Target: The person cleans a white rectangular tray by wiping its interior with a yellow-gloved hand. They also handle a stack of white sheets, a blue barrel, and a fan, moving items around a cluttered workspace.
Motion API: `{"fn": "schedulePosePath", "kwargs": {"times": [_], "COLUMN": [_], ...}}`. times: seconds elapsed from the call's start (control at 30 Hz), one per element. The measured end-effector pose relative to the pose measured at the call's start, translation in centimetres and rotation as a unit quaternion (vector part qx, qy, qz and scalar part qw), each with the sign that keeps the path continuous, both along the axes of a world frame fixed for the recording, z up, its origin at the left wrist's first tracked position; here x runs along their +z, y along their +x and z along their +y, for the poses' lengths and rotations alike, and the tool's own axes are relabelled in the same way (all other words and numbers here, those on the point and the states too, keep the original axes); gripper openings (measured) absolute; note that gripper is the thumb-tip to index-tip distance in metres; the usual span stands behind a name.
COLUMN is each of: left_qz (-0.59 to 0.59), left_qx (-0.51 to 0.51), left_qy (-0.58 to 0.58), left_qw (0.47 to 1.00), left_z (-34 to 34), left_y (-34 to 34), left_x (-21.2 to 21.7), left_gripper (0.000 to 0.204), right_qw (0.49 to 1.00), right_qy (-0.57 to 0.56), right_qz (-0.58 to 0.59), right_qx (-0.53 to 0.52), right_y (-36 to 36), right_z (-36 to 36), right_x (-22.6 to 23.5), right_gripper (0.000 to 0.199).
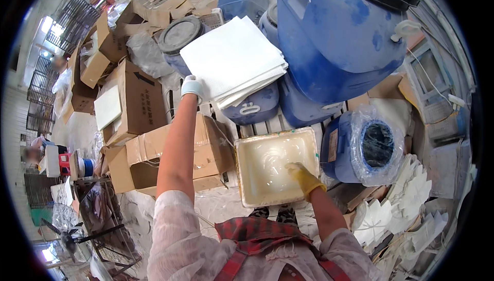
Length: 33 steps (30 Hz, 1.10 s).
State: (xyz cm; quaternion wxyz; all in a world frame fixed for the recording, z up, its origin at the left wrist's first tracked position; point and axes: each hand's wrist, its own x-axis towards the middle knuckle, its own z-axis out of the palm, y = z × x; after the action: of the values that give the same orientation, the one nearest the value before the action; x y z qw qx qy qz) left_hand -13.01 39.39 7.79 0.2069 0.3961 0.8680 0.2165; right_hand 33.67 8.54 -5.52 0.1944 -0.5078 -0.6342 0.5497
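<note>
My left hand (pixel 192 87), in a white glove, is closed at the left edge of a stack of white sheets (pixel 234 57), its fingers partly hidden there. The stack rests over blue drums, its lower sheets fanned out at the right and front. In front of me stands a shallow rectangular tub (pixel 240 175) with a crusted rim. Creamy white liquid (pixel 262 160) fills it, and swirls mark its surface. Over the right part of the tub reaches my right hand (pixel 304 179) in a yellow glove. Its fingers stretch toward the liquid with nothing visible in them.
A large blue drum (pixel 345 39) looms at the back right. Right of the tub, an open blue barrel (pixel 337 150) has plastic film round its mouth. Cardboard boxes (pixel 141 101) crowd the left. White cut-out pieces (pixel 373 219) lie at the lower right; a black fan (pixel 67 237) stands lower left.
</note>
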Motion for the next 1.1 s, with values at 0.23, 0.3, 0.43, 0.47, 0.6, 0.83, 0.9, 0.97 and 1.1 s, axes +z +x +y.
{"fn": "schedulePosePath", "kwargs": {"times": [0.23,0.3,0.43,0.47,0.6,0.83,0.9,0.97,1.1], "left_qz": [0.047,0.039,0.032,0.011,-0.015,0.047,0.047,0.038,-0.03], "left_qx": [0.014,0.008,-0.008,-0.009,-0.013,0.035,0.034,0.016,-0.037], "left_qy": [-0.105,-0.123,-0.192,-0.183,-0.17,-0.157,-0.162,-0.192,-0.285], "left_qw": [0.993,0.992,0.981,0.983,0.985,0.986,0.985,0.981,0.957], "left_z": [-3.0,-2.9,-2.6,-2.4,-1.7,-2.4,-2.5,-1.3,1.3], "left_y": [3.7,3.9,3.5,3.3,1.8,4.4,4.6,3.9,0.9], "left_x": [8.1,8.4,8.5,8.3,6.8,9.4,9.7,8.3,5.5], "left_gripper": [0.056,0.062,0.068,0.068,0.067,0.061,0.064,0.067,0.074], "right_qw": [0.997,1.0,0.996,0.999,0.999,0.984,0.995,0.998,0.998], "right_qy": [-0.077,-0.026,-0.072,-0.023,0.022,-0.125,-0.049,-0.006,0.008], "right_qz": [0.002,0.003,-0.035,-0.039,-0.029,0.02,0.01,-0.002,-0.037], "right_qx": [-0.013,0.011,-0.025,-0.016,-0.017,-0.128,-0.088,-0.069,-0.056], "right_y": [-0.9,-0.7,-2.1,-2.0,-2.3,-2.7,-2.1,-1.3,-0.6], "right_z": [-0.3,-0.5,-0.3,-0.4,-0.7,-1.3,-1.4,-1.6,-1.8], "right_x": [1.2,1.0,6.3,7.2,7.9,10.7,10.1,8.8,7.6], "right_gripper": [0.03,0.029,0.029,0.028,0.027,0.028,0.028,0.027,0.026]}}
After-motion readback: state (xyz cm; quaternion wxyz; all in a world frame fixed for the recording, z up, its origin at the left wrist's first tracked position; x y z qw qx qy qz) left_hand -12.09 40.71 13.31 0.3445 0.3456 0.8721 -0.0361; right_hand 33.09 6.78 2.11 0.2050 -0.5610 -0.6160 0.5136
